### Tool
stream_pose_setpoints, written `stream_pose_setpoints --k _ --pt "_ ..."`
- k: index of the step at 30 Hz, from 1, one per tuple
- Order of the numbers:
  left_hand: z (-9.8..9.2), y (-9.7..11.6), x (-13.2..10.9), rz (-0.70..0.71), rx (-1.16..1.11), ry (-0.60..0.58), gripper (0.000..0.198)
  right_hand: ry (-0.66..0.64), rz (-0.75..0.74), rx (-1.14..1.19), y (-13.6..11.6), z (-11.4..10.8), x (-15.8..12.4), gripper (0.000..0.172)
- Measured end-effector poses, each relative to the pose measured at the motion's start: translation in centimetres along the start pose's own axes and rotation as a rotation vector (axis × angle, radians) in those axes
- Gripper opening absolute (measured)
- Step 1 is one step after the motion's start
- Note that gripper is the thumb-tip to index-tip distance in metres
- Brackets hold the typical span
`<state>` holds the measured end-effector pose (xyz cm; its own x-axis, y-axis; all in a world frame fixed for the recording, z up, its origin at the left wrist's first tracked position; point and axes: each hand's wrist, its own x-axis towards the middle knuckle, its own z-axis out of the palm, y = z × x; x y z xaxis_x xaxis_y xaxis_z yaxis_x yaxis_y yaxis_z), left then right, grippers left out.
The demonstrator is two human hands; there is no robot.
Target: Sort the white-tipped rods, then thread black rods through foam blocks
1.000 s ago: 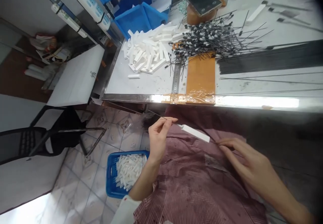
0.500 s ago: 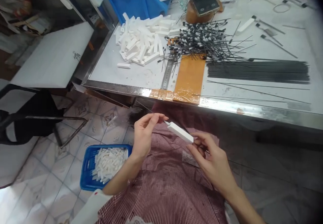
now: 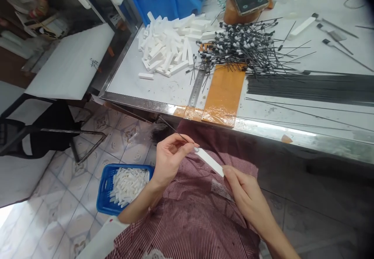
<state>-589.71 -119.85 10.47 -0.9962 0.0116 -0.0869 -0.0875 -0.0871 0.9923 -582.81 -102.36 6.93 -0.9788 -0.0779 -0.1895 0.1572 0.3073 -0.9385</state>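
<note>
The desk [image 3: 171, 95] spans the upper frame; a blue basket [image 3: 104, 197] stands at lower left. At lower centre are the left hand [image 3: 172, 157] and right hand [image 3: 244, 189], both closed. The white block [image 3: 209, 161] slants between them, its lower-right end gripped by the right hand. The thin dark rod [image 3: 169, 125], pinched in the left, extends up and left. Hold the block steady; align the rod with its end; pinching close should limit bending.

Right hand [image 3: 247, 192] fingers partly hidden, black rods [image 3: 309, 88] cropped (right edge), ruler [image 3: 197, 87] markings unreadable
</note>
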Motion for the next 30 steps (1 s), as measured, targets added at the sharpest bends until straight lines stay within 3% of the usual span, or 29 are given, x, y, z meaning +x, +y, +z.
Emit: stream_pose_setpoints --k 5,7,15,25,30 --pt "-0.8 -0.6 0.9 -0.012 -0.023 0.085 0.002 0.053 0.039 -0.091 1.1 -0.5 0.0 0.030" --pt "-1.5 -0.8 1.3 -0.017 0.001 0.121 0.011 0.104 0.018 -0.190 1.8 -0.8 -0.2 0.027" --pt "-3.1 -1.4 1.3 0.001 0.120 0.070 0.017 0.170 -0.125 -0.286 3.6 -0.8 -0.8 0.016" --pt "-3.2 -1.4 1.0 -0.019 0.067 0.110 0.014 0.178 -0.120 -0.314 2.0 -0.8 -0.7 0.011" --pt "-3.5 -1.4 1.1 -0.015 0.044 0.100 0.015 0.148 -0.115 -0.307 2.2 -0.9 -0.8 0.017"
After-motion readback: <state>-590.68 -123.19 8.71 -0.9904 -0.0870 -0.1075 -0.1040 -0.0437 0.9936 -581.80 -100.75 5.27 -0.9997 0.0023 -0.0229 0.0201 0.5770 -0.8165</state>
